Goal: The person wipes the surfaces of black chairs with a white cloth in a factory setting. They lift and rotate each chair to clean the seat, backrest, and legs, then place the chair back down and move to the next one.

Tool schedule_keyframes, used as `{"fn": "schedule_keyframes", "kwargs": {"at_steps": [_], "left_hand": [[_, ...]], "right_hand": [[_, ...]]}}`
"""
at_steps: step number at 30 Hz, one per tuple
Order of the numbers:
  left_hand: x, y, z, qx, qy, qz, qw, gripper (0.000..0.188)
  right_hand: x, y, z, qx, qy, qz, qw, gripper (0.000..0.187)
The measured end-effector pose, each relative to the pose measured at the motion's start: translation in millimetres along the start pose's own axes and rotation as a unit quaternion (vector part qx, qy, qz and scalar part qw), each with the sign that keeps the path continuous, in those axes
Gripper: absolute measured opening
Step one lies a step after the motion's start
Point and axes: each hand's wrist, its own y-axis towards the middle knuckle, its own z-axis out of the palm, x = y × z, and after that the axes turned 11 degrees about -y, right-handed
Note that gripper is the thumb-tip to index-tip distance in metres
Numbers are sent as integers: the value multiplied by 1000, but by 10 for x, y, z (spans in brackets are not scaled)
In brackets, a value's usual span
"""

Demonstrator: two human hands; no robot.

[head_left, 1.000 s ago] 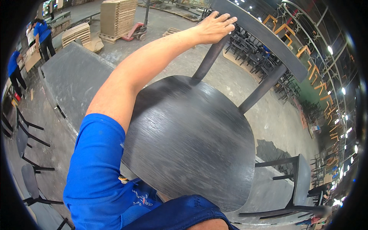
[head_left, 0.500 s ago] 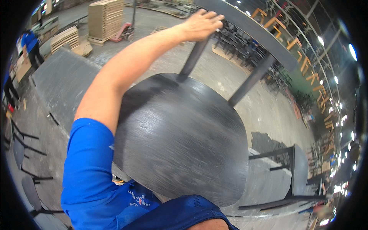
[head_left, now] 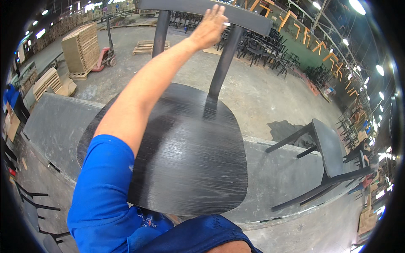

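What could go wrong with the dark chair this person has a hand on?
The chair could perhaps tip or slip: only the left hand shows, resting at the backrest, while the right hand is out of view. If turned toward the picture's right, it might knock the second dark chair on the grey platform.

Factory hall. Grey concrete floor [head_left: 261, 101], scuffed, pale marks. Upper left: board stack [head_left: 80, 50] with red pallet jack [head_left: 101, 61] just beside it; pallet [head_left: 147, 47] to their right. Top, right of centre: dark chairs [head_left: 261, 52] massed near green wall [head_left: 313, 59]. Upper right: orange-brown frames [head_left: 289, 14] in a row, bright lamps [head_left: 380, 70] overhead.
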Motion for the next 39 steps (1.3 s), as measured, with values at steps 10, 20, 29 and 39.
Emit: {"fn": "schedule_keyframes", "kwargs": {"at_steps": [10, 20, 29, 39], "left_hand": [[-345, 208, 298, 18, -64, 42, 997, 17], [804, -474, -1354, 49, 170, -35, 984, 19], [783, -634, -1531, 72, 119, -110, 984, 32], [-506, -404, -193, 147, -203, -72, 965, 20]], "right_hand": [[-99, -52, -63, 17, 11, -22, 1000, 73], [-153, -143, -53, 23, -7, -42, 999, 74], [-118, -211, -81, 14, -33, -58, 998, 74], [-21, -229, -84, 10, -54, -68, 996, 74]]}}
